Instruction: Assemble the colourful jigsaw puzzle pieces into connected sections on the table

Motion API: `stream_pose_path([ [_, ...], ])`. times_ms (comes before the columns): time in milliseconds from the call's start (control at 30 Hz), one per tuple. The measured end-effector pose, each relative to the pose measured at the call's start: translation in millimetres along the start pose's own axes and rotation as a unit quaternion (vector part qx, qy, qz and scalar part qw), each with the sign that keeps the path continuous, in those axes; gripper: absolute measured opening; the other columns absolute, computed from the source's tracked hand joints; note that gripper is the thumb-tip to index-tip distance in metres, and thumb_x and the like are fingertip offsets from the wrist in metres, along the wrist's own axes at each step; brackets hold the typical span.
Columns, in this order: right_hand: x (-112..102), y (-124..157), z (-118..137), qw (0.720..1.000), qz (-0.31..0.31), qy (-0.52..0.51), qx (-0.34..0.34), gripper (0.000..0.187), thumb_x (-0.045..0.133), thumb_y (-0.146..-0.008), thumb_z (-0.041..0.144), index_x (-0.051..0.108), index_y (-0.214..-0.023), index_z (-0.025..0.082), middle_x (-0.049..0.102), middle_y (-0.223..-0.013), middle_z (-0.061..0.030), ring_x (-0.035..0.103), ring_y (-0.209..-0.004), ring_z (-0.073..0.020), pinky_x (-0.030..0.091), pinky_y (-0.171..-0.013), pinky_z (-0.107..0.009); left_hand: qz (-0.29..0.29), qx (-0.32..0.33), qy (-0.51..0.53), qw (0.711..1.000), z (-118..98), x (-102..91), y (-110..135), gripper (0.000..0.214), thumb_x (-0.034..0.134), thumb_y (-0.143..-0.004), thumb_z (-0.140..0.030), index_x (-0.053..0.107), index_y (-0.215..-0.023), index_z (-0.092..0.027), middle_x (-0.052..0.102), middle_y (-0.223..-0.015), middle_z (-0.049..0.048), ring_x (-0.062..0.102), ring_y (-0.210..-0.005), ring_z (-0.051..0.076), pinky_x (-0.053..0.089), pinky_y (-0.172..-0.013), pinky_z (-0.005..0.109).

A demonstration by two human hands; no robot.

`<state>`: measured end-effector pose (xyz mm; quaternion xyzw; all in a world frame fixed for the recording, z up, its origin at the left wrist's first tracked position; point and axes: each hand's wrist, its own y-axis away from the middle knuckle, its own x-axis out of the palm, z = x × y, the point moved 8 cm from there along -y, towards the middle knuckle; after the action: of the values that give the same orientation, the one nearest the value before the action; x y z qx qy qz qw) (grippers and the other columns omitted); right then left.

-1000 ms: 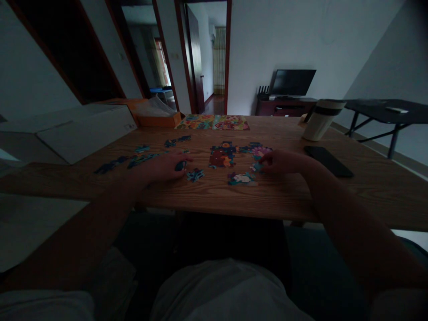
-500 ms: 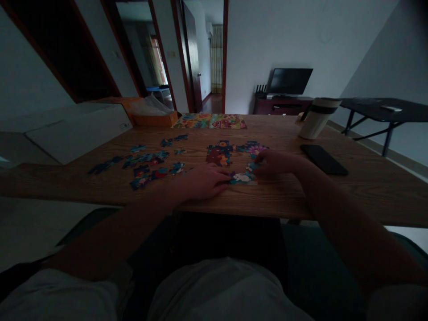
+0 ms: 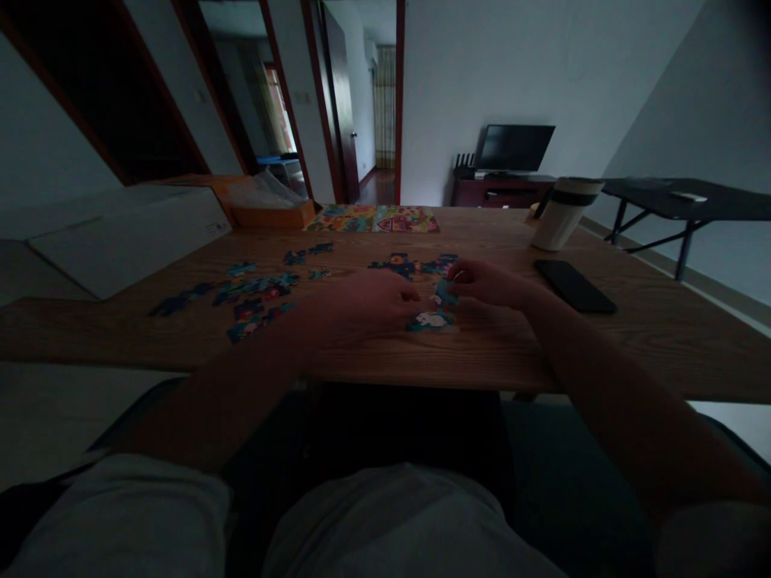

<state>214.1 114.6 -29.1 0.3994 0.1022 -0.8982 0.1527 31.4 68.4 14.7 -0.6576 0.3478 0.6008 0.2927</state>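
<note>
My left hand is over the partly joined jigsaw puzzle, hiding much of its brown-red part. Its fingers are bent, with a gap by the thumb, and no piece shows between them. At the puzzle's right side, my right hand has its fingertips pinched on a teal puzzle piece. Nearer to me lies a joined part with a white animal. Loose puzzle pieces are scattered to the left, some hidden behind my left forearm.
Behind the puzzle lies a colourful picture sheet. A white box and an orange box with clear plastic stand at the left. To the right are a black phone and a pale tumbler with a dark band.
My left hand has lifted from the white-animal part and moved up and over the brown-red part, its fingers now more bent. My right hand has shifted slightly left and up at the puzzle's right side.
</note>
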Motion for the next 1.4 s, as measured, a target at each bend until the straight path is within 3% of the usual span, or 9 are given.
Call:
stream_pose_path([
  [133, 8.5, 0.4, 4.0, 0.999, 0.04, 0.02, -0.007, 0.013, 0.065, -0.09, 0.03, 0.065, -0.098, 0.019, 0.072, -0.096, -0.0078, 0.066, -0.085, -0.0208, 0.053, -0.078, -0.032, -0.001, 0.004, 0.028, 1.0, 6.3, 4.5, -21.6, 0.04, 0.051, -0.099, -0.051, 0.076, -0.109, -0.022, 0.073, -0.099, 0.0049, 0.063, -0.078, 0.017, 0.041, -0.066, 0.026],
  [300, 9.5, -1.1, 4.7, 0.999, 0.037, 0.04, 0.001, 0.015, 0.065, -0.089, 0.031, 0.064, -0.098, 0.02, 0.071, -0.099, -0.0083, 0.066, -0.088, -0.0212, 0.052, -0.082, -0.033, -0.018, 0.026, 0.006, 0.999, 9.1, 18.6, -19.5, 0.035, 0.055, -0.097, -0.045, 0.076, -0.112, -0.021, 0.072, -0.1, 0.0067, 0.065, -0.087, 0.019, 0.046, -0.077, 0.028],
  [433, 6.0, 0.9, 8.6, 1.0, 0.016, -0.016, 0.009, 0.018, 0.065, -0.089, 0.035, 0.064, -0.1, 0.021, 0.071, -0.104, -0.0078, 0.065, -0.092, -0.0217, 0.051, -0.082, -0.032, -0.104, -0.011, 0.05, 0.993, 25.1, -1.7, -6.8, 0.034, 0.056, -0.097, -0.04, 0.075, -0.114, -0.018, 0.072, -0.106, 0.0073, 0.065, -0.091, 0.019, 0.048, -0.082, 0.029],
  [567, -2.5, 6.7, 16.1, 0.994, -0.019, -0.105, 0.011, 0.022, 0.065, -0.087, 0.04, 0.063, -0.099, 0.021, 0.068, -0.099, -0.0066, 0.059, -0.081, -0.0184, 0.046, -0.064, -0.028, -0.184, -0.069, 0.128, 0.972, 44.3, -26.6, 9.9, 0.035, 0.06, -0.095, -0.037, 0.072, -0.122, -0.016, 0.074, -0.101, 0.0053, 0.066, -0.085, 0.017, 0.047, -0.076, 0.027],
  [633, -9.4, 9.3, 18.2, 0.988, -0.048, -0.148, 0.014, 0.023, 0.065, -0.086, 0.041, 0.061, -0.098, 0.021, 0.065, -0.092, -0.0054, 0.054, -0.072, -0.0156, 0.04, -0.057, -0.027, -0.144, -0.064, 0.138, 0.978, 42.3, -22.4, 11.7, 0.034, 0.062, -0.094, -0.038, 0.073, -0.118, -0.015, 0.074, -0.098, 0.0051, 0.065, -0.083, 0.016, 0.046, -0.075, 0.026],
  [800, -37.3, 13.2, 10.3, 0.957, -0.166, -0.234, 0.033, 0.021, 0.067, -0.085, 0.036, 0.058, -0.098, 0.022, 0.054, -0.077, -0.0011, 0.044, -0.06, -0.0126, 0.034, -0.052, -0.026, 0.038, -0.06, 0.066, 0.995, 23.0, 14.5, 8.9, 0.035, 0.072, -0.084, -0.047, 0.077, -0.111, -0.026, 0.073, -0.097, 0.0028, 0.064, -0.082, 0.019, 0.044, -0.072, 0.027],
  [1033, -70.2, 20.5, -6.0, 0.904, -0.299, -0.303, 0.047, 0.016, 0.064, -0.083, 0.028, 0.057, -0.097, 0.023, 0.054, -0.08, -0.0002, 0.043, -0.059, -0.0115, 0.035, -0.052, -0.025, 0.052, -0.064, 0.025, 0.996, 4.3, 14.7, 9.0, 0.031, 0.07, -0.086, -0.047, 0.08, -0.109, -0.028, 0.073, -0.09, 0.0034, 0.064, -0.078, 0.02, 0.041, -0.067, 0.028],
  [1267, -69.4, 18.5, -16.4, 0.916, -0.292, -0.266, 0.066, 0.038, 0.063, -0.082, 0.033, 0.062, -0.118, 0.024, 0.06, -0.087, -0.0042, 0.049, -0.063, -0.0137, 0.041, -0.054, -0.027, 0.042, -0.014, 0.024, 0.999, -7.8, 21.4, 2.8, 0.034, 0.065, -0.091, -0.047, 0.076, -0.118, -0.029, 0.073, -0.093, 0.0037, 0.064, -0.08, 0.02, 0.042, -0.068, 0.028],
  [1400, -66.6, 18.7, -18.0, 0.919, -0.279, -0.27, 0.07, 0.036, 0.063, -0.08, 0.031, 0.068, -0.115, 0.022, 0.062, -0.086, -0.0051, 0.053, -0.068, -0.015, 0.042, -0.056, -0.027, 0.048, -0.007, 0.008, 0.999, -9.6, 27.4, -1.2, 0.038, 0.061, -0.095, -0.048, 0.071, -0.128, -0.032, 0.073, -0.098, 0.0044, 0.065, -0.086, 0.022, 0.043, -0.072, 0.03],
])
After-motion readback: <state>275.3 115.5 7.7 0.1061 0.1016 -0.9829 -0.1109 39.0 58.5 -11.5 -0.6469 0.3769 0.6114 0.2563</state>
